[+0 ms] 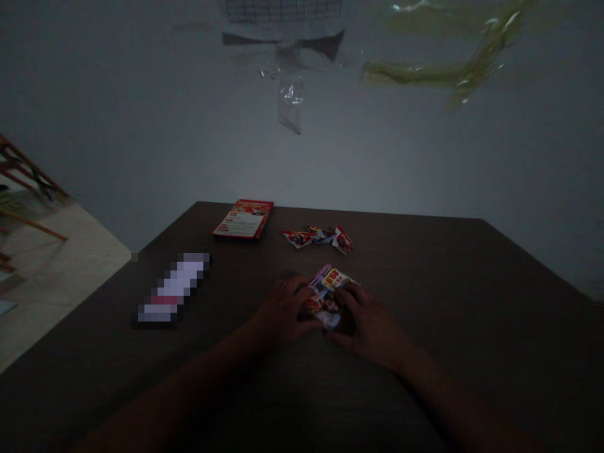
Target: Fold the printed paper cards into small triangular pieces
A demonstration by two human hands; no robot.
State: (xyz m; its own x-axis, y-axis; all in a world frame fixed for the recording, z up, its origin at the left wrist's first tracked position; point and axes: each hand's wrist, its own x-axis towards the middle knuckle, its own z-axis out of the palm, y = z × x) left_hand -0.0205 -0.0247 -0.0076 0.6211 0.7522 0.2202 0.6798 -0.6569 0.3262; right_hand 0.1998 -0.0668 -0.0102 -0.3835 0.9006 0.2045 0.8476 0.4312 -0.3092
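Observation:
A folded, colourful printed flyer (325, 294) lies at a slant on the dark table, with a yellow price patch near its far end. My left hand (282, 309) holds its left side, thumb at the near corner and fingers along the edge. On the opposite side, my right hand (370, 319) grips the flyer with fingers bent over its face and the thumb near the same corner. Just beyond it lie folded paper pieces (318, 237) in red, white and blue. The dim light hides some finger detail.
A stack of red and white flyers (244, 220) lies at the table's far left. A blurred-out phone-like object (174, 289) is on the left. The table (472, 283) meets a pale wall (377, 151) with tape on it. A wooden frame (28, 170) stands beyond the left edge.

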